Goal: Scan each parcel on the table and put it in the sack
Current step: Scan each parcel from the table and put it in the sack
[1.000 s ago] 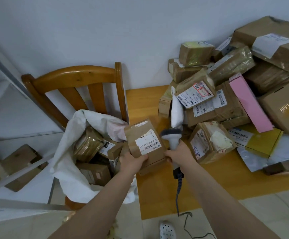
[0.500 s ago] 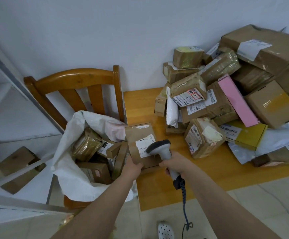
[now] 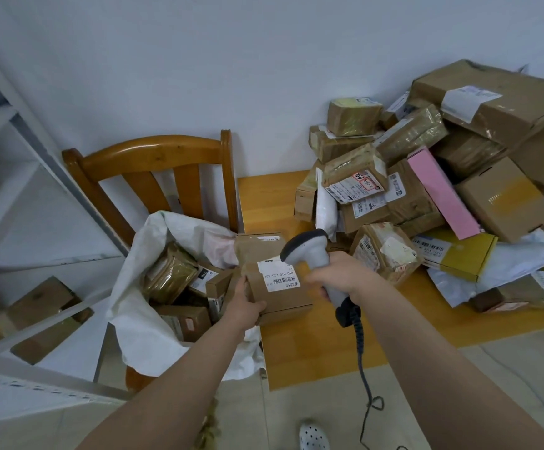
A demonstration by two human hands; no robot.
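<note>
1. Your left hand (image 3: 248, 308) held a small cardboard parcel (image 3: 283, 303) by its near left corner, the grip closed round it. The parcel was at the left edge of the tabletop (image 3: 313, 349), just beside the mouth of the white sack (image 3: 140, 287), with its shipping label (image 3: 278, 277) facing up. I could not tell whether it rested on the wood or was lifted clear.
2. Your right hand (image 3: 339, 277) was wrapped round the handle of a corded barcode scanner (image 3: 309, 250), the grip closed on it. The scanner head hung over the upper part of the label, angled down at it.
3. The step in hand appeared to be scanning this parcel. Nothing in view confirmed a read.
4. The sack stood open on a wooden chair (image 3: 153, 154) and held several parcels. A large heap of parcels (image 3: 410, 190) lay on the tabletop to the right, so most of the work remained.
5. The next move called for a confirmed read, then carrying the parcel left over the sack's rim and releasing it inside.
</note>
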